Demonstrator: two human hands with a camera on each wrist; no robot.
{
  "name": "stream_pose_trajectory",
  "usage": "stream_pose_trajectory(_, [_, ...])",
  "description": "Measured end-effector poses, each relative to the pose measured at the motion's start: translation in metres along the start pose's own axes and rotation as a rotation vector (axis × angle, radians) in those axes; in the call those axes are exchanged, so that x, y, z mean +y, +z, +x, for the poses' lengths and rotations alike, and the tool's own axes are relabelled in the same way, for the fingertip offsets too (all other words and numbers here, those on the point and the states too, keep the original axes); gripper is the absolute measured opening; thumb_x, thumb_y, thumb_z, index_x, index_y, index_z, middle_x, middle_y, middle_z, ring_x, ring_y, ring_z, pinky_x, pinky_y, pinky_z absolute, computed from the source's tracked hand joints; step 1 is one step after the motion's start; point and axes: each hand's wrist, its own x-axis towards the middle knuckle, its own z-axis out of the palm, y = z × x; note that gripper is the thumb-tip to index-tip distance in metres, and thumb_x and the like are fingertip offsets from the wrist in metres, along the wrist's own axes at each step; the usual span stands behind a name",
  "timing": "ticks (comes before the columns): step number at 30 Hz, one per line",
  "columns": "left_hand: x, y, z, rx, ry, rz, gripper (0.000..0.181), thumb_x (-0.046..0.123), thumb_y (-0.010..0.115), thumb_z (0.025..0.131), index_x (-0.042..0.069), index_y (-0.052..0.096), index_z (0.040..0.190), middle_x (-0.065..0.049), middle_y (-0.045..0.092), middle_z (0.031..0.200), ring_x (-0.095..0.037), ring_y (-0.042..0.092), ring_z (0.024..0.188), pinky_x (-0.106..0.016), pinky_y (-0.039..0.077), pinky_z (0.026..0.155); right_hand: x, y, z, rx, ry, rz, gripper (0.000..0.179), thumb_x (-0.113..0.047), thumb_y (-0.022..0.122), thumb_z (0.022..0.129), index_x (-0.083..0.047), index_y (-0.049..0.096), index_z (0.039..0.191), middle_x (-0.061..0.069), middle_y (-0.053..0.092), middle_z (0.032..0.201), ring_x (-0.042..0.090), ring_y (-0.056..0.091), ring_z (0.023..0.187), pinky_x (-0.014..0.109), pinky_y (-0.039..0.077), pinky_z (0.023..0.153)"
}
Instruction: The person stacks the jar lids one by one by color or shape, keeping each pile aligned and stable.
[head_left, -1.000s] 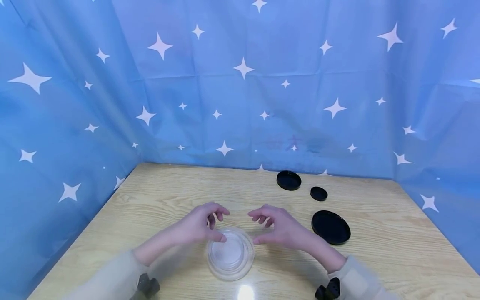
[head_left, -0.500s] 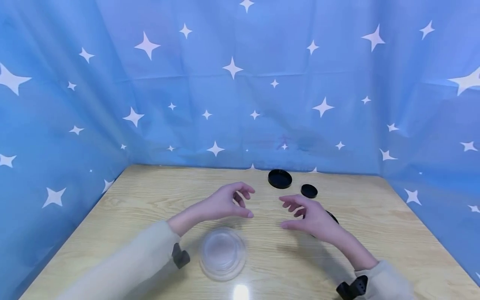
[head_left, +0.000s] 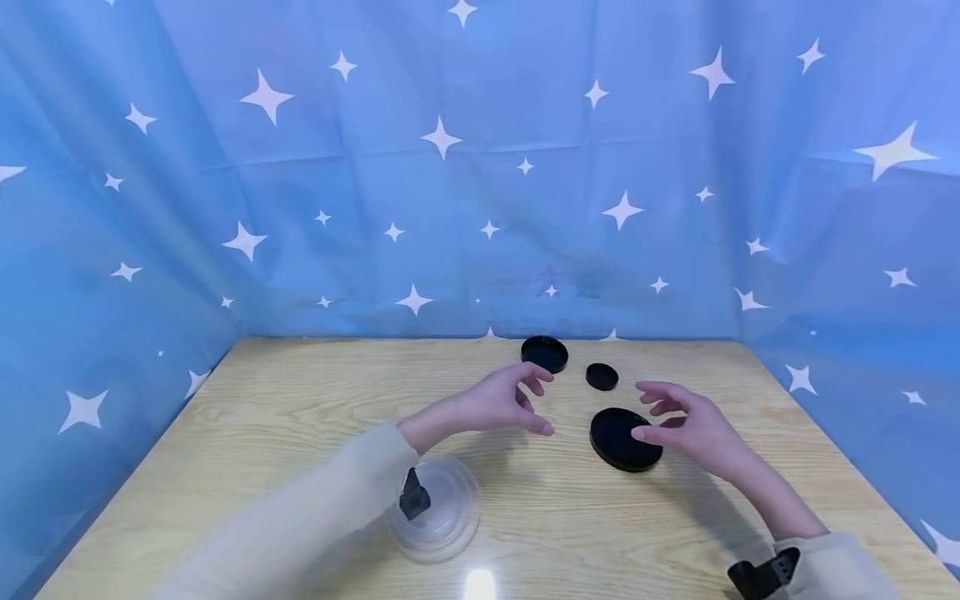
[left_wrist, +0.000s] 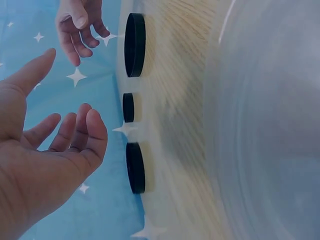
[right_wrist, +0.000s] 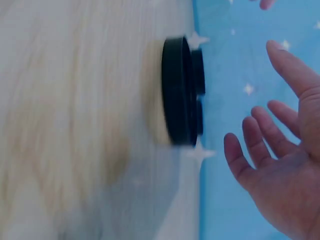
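Observation:
Both hands are raised over the table with loosely bent fingers and hold nothing. My left hand (head_left: 504,402) hovers left of the large black round lid (head_left: 617,442), its thumb and fingers apart. At that lid's right side, my right hand (head_left: 693,425) overlaps its edge with the thumb in the head view. Farther back lie a medium black lid (head_left: 544,353) and a small black lid (head_left: 602,377). Clear round containers, nested together (head_left: 442,533), stand near the front, partly hidden by the left sleeve; the left wrist view shows their translucent wall (left_wrist: 270,120) up close.
A light wood-grain table (head_left: 315,417) carries everything. Blue cloth (head_left: 360,183) with white stars hangs behind it and along both sides. Dark wrist cameras sit on both cuffs, the left one (head_left: 414,494) over the containers in the head view.
Both hands have moved away from the clear containers, to the right and slightly farther off, toward the black lids. The head view has turned a little to the right. Lids and containers stay put.

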Motion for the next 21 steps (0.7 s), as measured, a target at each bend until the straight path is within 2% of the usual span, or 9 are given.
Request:
stream_pose_trajectory(3, [-0.001, 0.006, 0.008, -0.031, -0.018, -0.005, 0.07, 0.014, 0.086, 0.084, 0.012, 0.051, 0.145, -0.001, 0.056, 0.119, -0.014, 0.066, 0.084, -0.026, 0.055, 0.074, 0.01, -0.008, -0.006, 0.007, 0.007, -0.015, 0.065, -0.017, 0.081, 0.09, 0.002, 0.052, 0.146, 0.022, 0.06, 0.13, 0.02, 0.06, 0.106, 0.033, 0.055, 0.086])
stream_pose_trajectory(8, [-0.001, 0.02, 0.021, -0.064, -0.071, -0.049, 0.081, 0.015, 0.085, 0.085, 0.014, 0.041, 0.152, -0.012, 0.054, 0.132, -0.014, 0.067, 0.086, -0.027, 0.054, 0.077, 0.024, -0.017, -0.014, -0.002, 0.032, -0.012, 0.069, -0.018, 0.082, 0.09, 0.001, 0.05, 0.148, 0.022, 0.058, 0.133, 0.019, 0.059, 0.107, 0.03, 0.055, 0.08])
stream_pose_trajectory(11, [-0.002, 0.032, 0.029, -0.068, -0.112, -0.106, 0.089, 0.013, 0.086, 0.084, 0.014, 0.034, 0.156, -0.016, 0.05, 0.137, -0.015, 0.067, 0.085, -0.028, 0.055, 0.077, 0.033, -0.02, -0.017, -0.036, 0.037, 0.006, 0.074, -0.016, 0.083, 0.088, 0.003, 0.046, 0.149, 0.025, 0.056, 0.135, 0.028, 0.059, 0.111, 0.029, 0.056, 0.077])
stream_pose_trajectory(16, [-0.007, 0.054, 0.042, -0.047, -0.169, -0.178, 0.098, 0.012, 0.088, 0.082, 0.013, 0.027, 0.159, -0.012, 0.051, 0.134, -0.018, 0.066, 0.083, -0.032, 0.057, 0.072, 0.046, -0.023, -0.019, -0.134, 0.016, 0.018, 0.083, -0.013, 0.083, 0.087, 0.009, 0.036, 0.152, 0.03, 0.052, 0.137, 0.046, 0.056, 0.117, 0.03, 0.056, 0.083])
stream_pose_trajectory(21, [-0.006, 0.068, 0.05, -0.042, -0.165, -0.117, 0.1, 0.013, 0.089, 0.081, 0.011, 0.027, 0.159, -0.01, 0.053, 0.127, -0.016, 0.062, 0.081, -0.032, 0.057, 0.066, 0.055, -0.024, -0.02, -0.162, 0.017, 0.006, 0.087, -0.012, 0.084, 0.085, 0.012, 0.034, 0.151, 0.031, 0.054, 0.134, 0.046, 0.056, 0.117, 0.028, 0.055, 0.085])
